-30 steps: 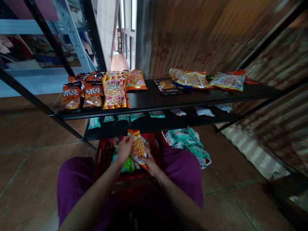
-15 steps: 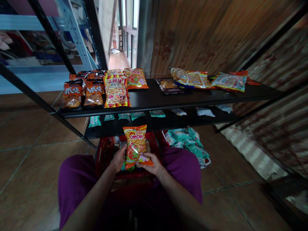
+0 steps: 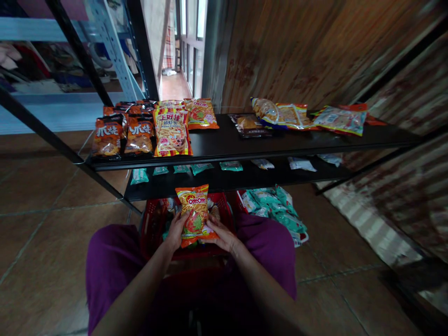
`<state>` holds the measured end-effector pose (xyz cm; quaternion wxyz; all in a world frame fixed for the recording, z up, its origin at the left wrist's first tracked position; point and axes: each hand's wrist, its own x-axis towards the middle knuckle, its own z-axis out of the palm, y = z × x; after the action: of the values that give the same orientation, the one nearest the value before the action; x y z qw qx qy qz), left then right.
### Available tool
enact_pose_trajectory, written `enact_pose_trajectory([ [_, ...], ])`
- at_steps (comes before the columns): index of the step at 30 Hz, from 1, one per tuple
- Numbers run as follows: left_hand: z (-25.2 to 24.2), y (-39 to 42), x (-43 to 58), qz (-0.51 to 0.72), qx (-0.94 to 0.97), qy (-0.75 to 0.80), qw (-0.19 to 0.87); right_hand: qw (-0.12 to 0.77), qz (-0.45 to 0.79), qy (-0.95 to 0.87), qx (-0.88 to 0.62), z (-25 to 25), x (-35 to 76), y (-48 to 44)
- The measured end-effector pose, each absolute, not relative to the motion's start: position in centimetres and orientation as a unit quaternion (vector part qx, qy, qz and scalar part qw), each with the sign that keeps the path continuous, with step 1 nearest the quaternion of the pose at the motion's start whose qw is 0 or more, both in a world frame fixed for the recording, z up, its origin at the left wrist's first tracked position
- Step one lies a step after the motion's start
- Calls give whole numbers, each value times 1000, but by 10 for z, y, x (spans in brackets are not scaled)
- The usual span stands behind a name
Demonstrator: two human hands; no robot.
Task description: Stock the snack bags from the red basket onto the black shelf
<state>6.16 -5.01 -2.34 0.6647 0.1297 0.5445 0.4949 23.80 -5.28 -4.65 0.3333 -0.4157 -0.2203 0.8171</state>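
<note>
An orange and yellow snack bag (image 3: 193, 212) is held upright, face toward me, above a red basket (image 3: 151, 224) between my knees. My left hand (image 3: 175, 230) grips its lower left edge and my right hand (image 3: 220, 234) grips its lower right edge. The basket holds more packets, mostly hidden by the bag and my hands. A matching orange bag (image 3: 200, 113) lies on the black top shelf (image 3: 245, 142) beside a red-striped bag (image 3: 171, 131) and two dark orange bags (image 3: 122, 135).
Further right on the top shelf lie a dark packet (image 3: 249, 125) and several flat snack bags (image 3: 308, 116). Small teal and white sachets (image 3: 196, 169) line the lower shelf. A heap of teal packets (image 3: 276, 210) sits on the tiled floor to the right. Blue racking (image 3: 52, 60) stands at left.
The bag was turned from edge-on to face me and lifted out of the basket. Both hands shifted down to its bottom corners. My view drifted slightly.
</note>
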Motion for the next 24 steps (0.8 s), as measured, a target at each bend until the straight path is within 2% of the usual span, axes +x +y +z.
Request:
enact_pose_trajectory([
  [8,-22,-39,45,465,140,555,675,294,780,-280,-476,-58,240,-55],
  [15,-6,-17,37,501,131,586,623,248,791,-310,-466,-47,243,-51],
  [24,-14,-10,34,506,137,643,559,256,811,-303,-429,-46,240,-54],
])
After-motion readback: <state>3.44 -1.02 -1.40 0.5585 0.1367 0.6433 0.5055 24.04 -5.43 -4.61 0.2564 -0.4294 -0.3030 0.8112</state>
